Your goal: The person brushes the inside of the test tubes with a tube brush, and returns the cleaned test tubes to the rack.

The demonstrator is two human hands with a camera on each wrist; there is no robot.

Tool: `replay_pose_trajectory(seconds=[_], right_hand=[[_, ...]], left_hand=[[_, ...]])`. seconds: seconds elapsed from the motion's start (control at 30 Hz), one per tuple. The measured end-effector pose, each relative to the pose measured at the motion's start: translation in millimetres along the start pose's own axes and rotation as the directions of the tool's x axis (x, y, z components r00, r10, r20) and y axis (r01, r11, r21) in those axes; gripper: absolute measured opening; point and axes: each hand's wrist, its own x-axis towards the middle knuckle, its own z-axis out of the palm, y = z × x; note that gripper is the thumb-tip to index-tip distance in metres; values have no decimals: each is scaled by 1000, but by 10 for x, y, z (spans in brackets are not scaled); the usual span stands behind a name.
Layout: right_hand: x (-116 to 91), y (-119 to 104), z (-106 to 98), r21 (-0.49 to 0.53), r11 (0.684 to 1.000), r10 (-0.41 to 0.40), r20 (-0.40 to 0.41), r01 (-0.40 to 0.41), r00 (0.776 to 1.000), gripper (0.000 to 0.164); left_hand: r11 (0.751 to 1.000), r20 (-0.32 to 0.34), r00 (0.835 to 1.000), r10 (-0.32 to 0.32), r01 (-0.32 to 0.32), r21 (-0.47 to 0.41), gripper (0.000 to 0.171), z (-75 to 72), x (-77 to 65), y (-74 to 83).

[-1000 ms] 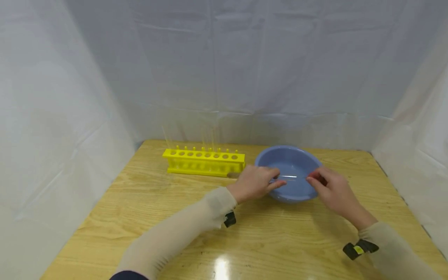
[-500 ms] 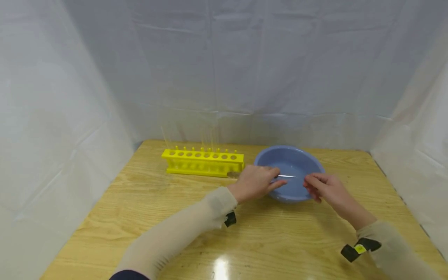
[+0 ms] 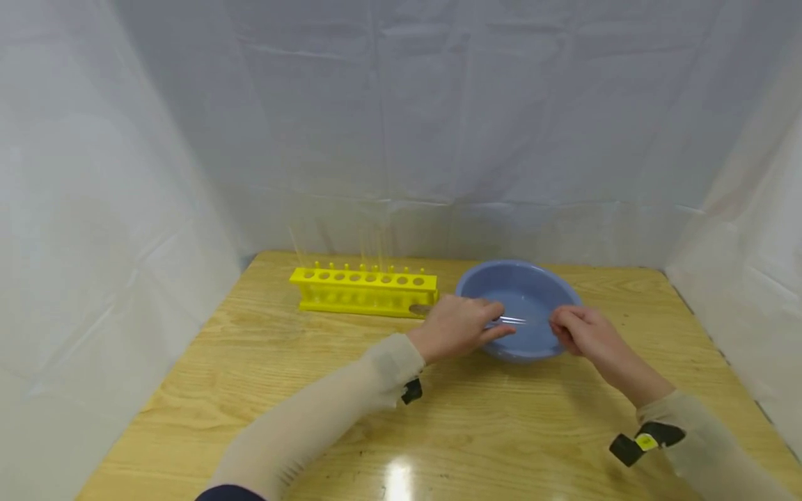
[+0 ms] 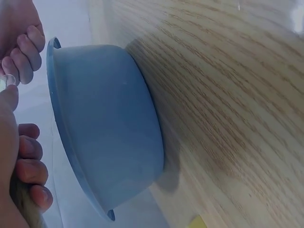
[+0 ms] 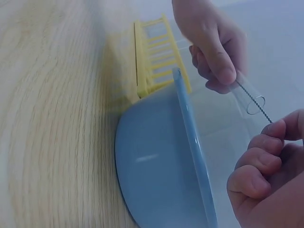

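Note:
My left hand (image 3: pixel 457 325) grips a clear glass test tube (image 5: pixel 247 95) lengthwise over the blue basin (image 3: pixel 526 341), with its open mouth towards the right. My right hand (image 3: pixel 589 335) has its fingers curled at the basin's right rim and pinches the twisted wire handle (image 5: pixel 255 102) of a test tube brush, which runs into the tube. Brownish bristles (image 3: pixel 418 309) show on the far side of the left hand, and in the left wrist view they lie under its curled fingers. The palm hides the middle of the tube.
A yellow test tube rack (image 3: pixel 363 307) stands left of the basin, with several clear tubes upright in it or on its pegs. The wooden table (image 3: pixel 282 390) has pale sheeting (image 3: pixel 401 125) at its back and sides.
My right hand's fingers shift along the wire handle, loosening and curling again. The tube's mouth has dipped slightly, while its brownish end has risen a little. The left hand stays almost in place.

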Motion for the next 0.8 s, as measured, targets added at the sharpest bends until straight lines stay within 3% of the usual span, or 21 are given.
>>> replay_pose_trajectory(seconds=[0.33, 0.8], right_hand=[[-29, 22, 9, -105, 987, -124, -39, 119, 992, 38], [-113, 70, -80, -157, 971, -188, -46, 179, 981, 39]], left_hand=[[999, 28, 1000, -13, 15, -48, 40, -13, -37, -26], [997, 27, 1000, 0, 2, -72, 39, -22, -24, 6]])
